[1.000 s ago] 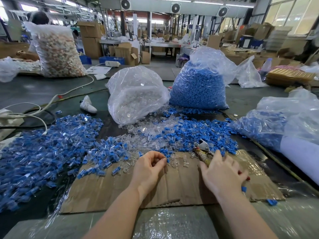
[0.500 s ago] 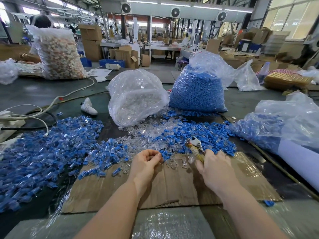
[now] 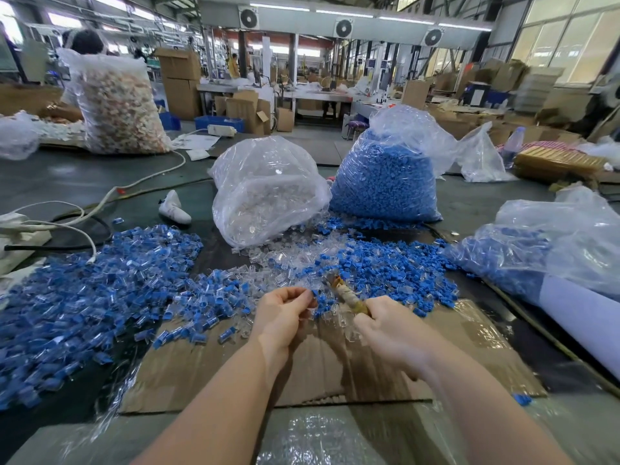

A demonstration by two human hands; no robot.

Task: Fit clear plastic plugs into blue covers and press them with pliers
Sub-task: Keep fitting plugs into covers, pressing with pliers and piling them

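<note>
We work at a dark table in a large factory hall with stacked cartons and wall fans. A flattened cardboard sheet lies in front of us. Behind it stand a bag of clear plugs and a bag of blue covers; a third bag lies at the right. Loose blue covers and clear plugs are spread along the cardboard's far edge, and a pile of fitted pieces lies at the left. Our left hand pinches a small piece at its fingertips; we cannot tell which kind. Our right hand grips the pliers, whose blurred tip points toward the left hand.
</note>
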